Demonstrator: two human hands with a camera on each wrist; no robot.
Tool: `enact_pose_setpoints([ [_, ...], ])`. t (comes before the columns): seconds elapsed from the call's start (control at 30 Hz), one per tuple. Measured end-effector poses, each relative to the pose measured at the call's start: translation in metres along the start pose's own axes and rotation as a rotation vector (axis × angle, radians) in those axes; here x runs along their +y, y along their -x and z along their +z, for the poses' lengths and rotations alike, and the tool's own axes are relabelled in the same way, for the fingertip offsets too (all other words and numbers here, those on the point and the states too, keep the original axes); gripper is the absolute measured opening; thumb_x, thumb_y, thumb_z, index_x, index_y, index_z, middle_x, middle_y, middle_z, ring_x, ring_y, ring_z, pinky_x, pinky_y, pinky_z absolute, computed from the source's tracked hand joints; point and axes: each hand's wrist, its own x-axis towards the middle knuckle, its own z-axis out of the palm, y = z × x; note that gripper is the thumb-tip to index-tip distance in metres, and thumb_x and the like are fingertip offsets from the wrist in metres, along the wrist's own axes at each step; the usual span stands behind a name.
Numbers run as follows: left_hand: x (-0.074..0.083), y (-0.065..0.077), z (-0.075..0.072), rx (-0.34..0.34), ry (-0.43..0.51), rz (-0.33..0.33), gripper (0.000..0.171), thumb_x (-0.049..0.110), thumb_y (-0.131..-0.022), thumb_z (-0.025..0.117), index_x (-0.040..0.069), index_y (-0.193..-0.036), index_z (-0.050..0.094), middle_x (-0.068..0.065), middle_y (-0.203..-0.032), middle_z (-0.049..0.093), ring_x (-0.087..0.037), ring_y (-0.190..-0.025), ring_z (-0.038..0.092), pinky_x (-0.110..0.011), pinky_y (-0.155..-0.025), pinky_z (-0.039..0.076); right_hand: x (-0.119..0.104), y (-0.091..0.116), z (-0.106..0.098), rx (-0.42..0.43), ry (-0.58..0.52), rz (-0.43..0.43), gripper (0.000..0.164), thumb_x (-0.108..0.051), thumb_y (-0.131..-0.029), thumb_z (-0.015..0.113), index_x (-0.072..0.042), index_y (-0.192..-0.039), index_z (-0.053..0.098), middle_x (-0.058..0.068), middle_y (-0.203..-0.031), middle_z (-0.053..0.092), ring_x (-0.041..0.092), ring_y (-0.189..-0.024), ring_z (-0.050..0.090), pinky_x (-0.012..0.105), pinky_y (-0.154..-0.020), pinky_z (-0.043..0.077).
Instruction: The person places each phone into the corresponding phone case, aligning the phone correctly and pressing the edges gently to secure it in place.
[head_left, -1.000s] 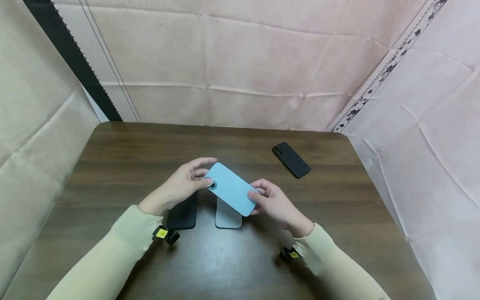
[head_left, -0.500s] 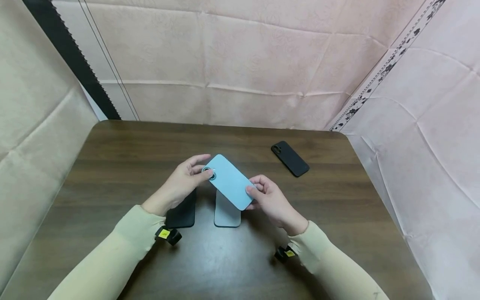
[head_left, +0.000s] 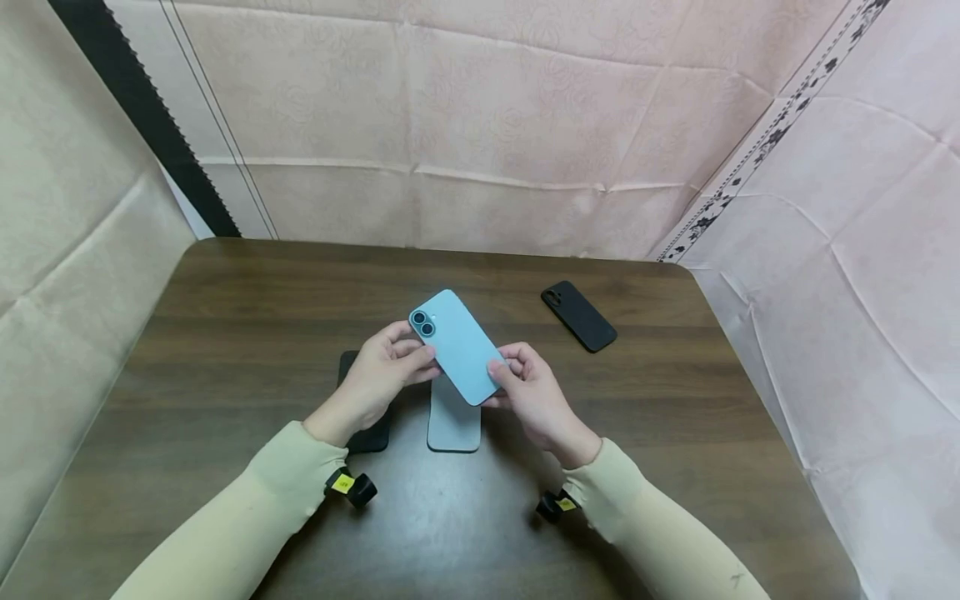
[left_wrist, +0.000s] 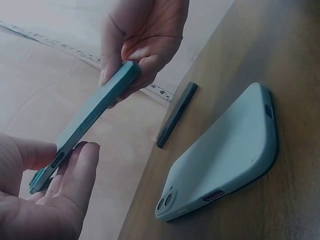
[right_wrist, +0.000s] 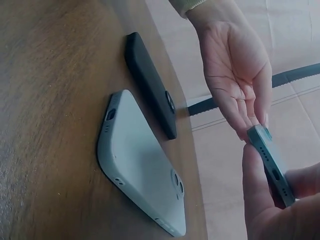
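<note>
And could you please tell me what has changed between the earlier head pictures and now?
The light blue phone has moved up in the head view and slants a little steeper there. The left hand has shifted its hold lower along the phone's side, uncovering both camera lenses. The right hand keeps its hold. The pale case, near black case and far black case lie where they were.

Blue phone [head_left: 457, 346] in left grip [head_left: 378, 373] and right grip [head_left: 536, 402], partly over pale slab [head_left: 453, 423] on brown table [head_left: 450, 533].
</note>
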Motion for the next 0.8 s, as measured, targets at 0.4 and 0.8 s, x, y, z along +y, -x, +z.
enact_pose_setpoints([
  [0.4,-0.007,-0.002,0.002,0.086,-0.047,0.018,0.051,0.011,-0.095,0.063,0.013,-0.142,0.042,-0.018,-0.109,0.063,-0.026,-0.104,0.064,-0.035,-0.081,0.055,0.005,0.0,0.006,-0.049,0.005,0.042,0.023,-0.014,-0.097,0.059,-0.003,-0.114,0.047,0.017,-0.115,0.065,0.031,-0.098,0.066,0.044,-0.077,0.056],
  [0.8,-0.006,-0.006,0.005,0.117,-0.045,0.02,0.046,0.011,-0.099,0.056,0.015,-0.143,0.043,-0.016,-0.108,0.063,-0.025,-0.101,0.065,-0.036,-0.081,0.055,0.012,0.0,0.008,-0.107,-0.022,0.068,0.032,-0.017,-0.096,0.063,-0.002,-0.117,0.045,0.018,-0.118,0.065,0.031,-0.102,0.065,0.043,-0.08,0.055],
])
